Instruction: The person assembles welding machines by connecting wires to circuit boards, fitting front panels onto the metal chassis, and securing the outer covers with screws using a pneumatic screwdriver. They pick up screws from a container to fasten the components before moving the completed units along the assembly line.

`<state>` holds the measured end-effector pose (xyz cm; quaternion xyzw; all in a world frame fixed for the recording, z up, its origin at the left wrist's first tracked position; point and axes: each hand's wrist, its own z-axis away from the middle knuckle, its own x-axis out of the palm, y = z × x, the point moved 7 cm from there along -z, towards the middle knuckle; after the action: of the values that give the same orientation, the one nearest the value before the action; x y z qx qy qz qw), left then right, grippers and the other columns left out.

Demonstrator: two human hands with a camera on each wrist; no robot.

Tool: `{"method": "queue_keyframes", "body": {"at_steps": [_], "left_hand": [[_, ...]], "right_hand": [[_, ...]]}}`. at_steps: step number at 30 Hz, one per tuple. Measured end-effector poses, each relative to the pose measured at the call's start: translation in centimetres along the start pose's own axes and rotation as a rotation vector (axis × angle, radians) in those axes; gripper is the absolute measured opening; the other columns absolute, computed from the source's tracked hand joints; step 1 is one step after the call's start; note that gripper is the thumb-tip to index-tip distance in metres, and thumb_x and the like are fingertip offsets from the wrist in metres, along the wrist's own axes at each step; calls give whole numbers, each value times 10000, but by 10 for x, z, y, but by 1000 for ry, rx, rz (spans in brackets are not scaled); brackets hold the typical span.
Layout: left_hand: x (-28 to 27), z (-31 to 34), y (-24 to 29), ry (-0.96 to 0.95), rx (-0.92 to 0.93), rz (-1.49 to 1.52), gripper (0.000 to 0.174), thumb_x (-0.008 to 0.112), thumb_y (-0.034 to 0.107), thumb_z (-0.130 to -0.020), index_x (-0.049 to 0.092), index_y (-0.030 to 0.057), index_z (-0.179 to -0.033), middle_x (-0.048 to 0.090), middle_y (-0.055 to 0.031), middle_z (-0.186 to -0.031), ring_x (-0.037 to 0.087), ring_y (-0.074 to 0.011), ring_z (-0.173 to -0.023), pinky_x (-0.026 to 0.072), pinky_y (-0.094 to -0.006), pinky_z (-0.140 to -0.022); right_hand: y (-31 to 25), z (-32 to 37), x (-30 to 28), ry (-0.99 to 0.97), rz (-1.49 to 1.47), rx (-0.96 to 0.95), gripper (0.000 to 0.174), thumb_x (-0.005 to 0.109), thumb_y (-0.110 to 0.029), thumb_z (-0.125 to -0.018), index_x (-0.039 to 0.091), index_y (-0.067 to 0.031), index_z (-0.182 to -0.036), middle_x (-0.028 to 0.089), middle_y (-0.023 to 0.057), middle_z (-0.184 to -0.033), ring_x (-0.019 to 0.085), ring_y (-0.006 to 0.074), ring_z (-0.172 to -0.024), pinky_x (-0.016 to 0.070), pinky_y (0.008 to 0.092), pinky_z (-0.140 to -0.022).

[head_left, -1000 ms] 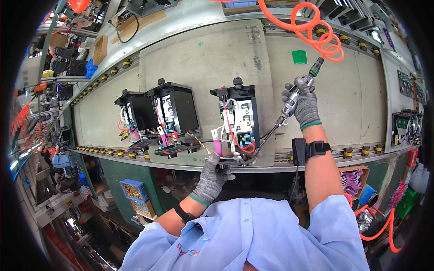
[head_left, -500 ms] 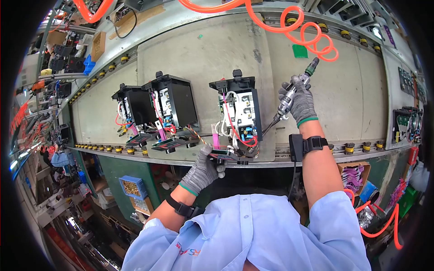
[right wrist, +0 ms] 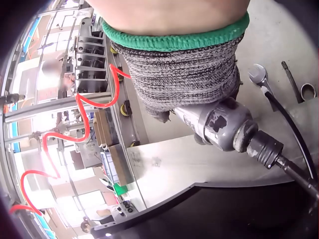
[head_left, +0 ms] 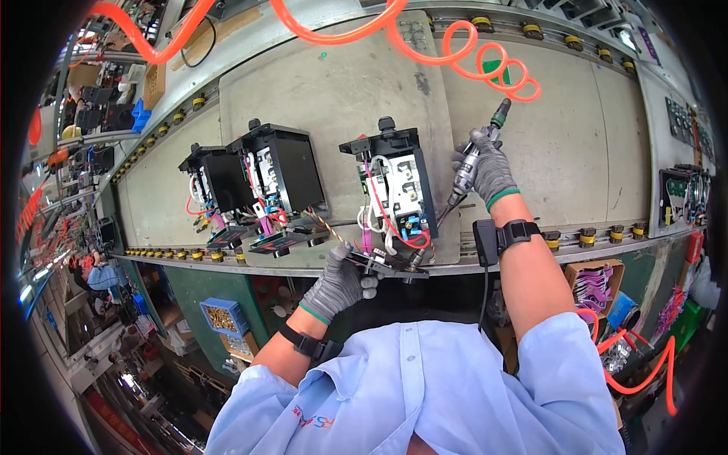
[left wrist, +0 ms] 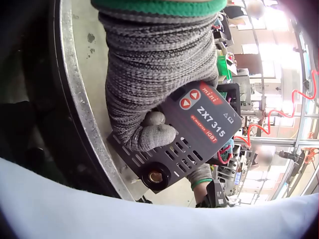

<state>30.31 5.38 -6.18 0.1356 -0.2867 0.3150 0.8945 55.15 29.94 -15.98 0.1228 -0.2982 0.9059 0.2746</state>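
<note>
Head view: the left hand pinches a front panel (probably to steady it), the right hand curls round a power tool, and the wired unit sits between them.

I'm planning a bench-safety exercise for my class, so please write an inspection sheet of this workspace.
Surface: grey worktop, scuffed in places.
Job's things: front panel, marked ZX7315, beside an open unit; a second unit and third unit stand to the left.
Clutter: wrench and green scrap lie on the worktop.
Hands: left hand grips the panel; right hand grips a power tool, its tip near the panel, contact unclear.
Cables: orange coiled hose crosses overhead; red wire bows out of the open unit.
Surroundings: yellow rollers along the edges; blue bin below.
</note>
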Motion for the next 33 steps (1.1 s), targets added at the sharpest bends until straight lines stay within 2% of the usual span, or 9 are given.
{"method": "queue_keyframes", "body": {"at_steps": [4, 11, 14, 19, 21, 26, 28, 30, 33], "left_hand": [[1, 1, 2, 43, 32, 11, 673, 739, 721, -724, 691, 121, -1025, 647, -61, -869, 550, -197, -654, 440, -360, -579], [-1, -1, 1, 29, 70, 93, 646, 740, 714, -719, 690, 126, -984, 634, -47, -832, 558, -209, -651, 434, -359, -568], [-5, -6, 0, 40, 45, 135, 641, 740, 707, -715, 695, 129, -987, 647, -61, -841, 561, -216, -639, 441, -363, -562], [-12, -21, -4, -80, 24, 258, 653, 730, 675, -729, 707, 128, -1083, 713, -114, -941, 613, -251, -650, 477, -402, -555], [-13, -21, -3, -111, 37, 266, 672, 725, 667, -736, 688, 129, -1136, 715, -117, -956, 618, -257, -652, 490, -410, -555], [-14, -19, -2, -89, 39, 245, 668, 724, 664, -739, 685, 130, -1139, 717, -123, -993, 657, -284, -711, 511, -427, -557], [-15, -17, -3, -91, 32, 235, 667, 724, 663, -740, 686, 127, -1135, 717, -124, -1004, 672, -294, -737, 519, -433, -559], [-11, -14, -1, -29, 57, 224, 675, 720, 671, -739, 693, 110, -1113, 721, -120, -990, 688, -306, -758, 529, -452, -568], [-18, -17, -3, -39, 48, 224, 695, 721, 683, -733, 695, 96, -1106, 718, -107, -969, 665, -292, -702, 521, -458, -565]], "right_hand": [[6, -2, 0, -10, 14, 10, 296, 710, -259, -958, 482, -153, -1113, 638, 101, -869, 673, 237, -657, 593, 398, -546], [5, 3, 3, 108, 91, 16, 295, 690, -235, -961, 474, -146, -1141, 629, 108, -878, 670, 250, -649, 590, 428, -532], [6, 3, 3, 148, 69, 3, 272, 683, -187, -950, 489, -116, -1127, 612, 115, -848, 658, 263, -612, 578, 433, -500], [7, 21, 4, 199, 13, 7, 240, 668, -108, -935, 480, -81, -1083, 574, 115, -784, 625, 261, -547, 548, 427, -448], [7, 22, 5, 213, 24, -7, 239, 667, -107, -935, 479, -82, -1080, 572, 113, -781, 620, 257, -543, 544, 422, -446], [6, 20, 6, 208, 20, -7, 234, 664, -104, -933, 476, -85, -1072, 570, 110, -782, 615, 251, -539, 537, 414, -441], [7, 15, 5, 185, 75, 25, 307, 680, -156, -941, 455, -118, -1145, 608, 114, -842, 655, 258, -601, 582, 431, -492], [6, 14, 4, 165, 81, 18, 310, 679, -156, -941, 454, -120, -1151, 611, 115, -844, 659, 260, -608, 583, 430, -498], [3, 14, 8, 140, 102, 17, 314, 680, -161, -941, 454, -127, -1156, 617, 113, -850, 664, 261, -617, 587, 429, -511]]}}
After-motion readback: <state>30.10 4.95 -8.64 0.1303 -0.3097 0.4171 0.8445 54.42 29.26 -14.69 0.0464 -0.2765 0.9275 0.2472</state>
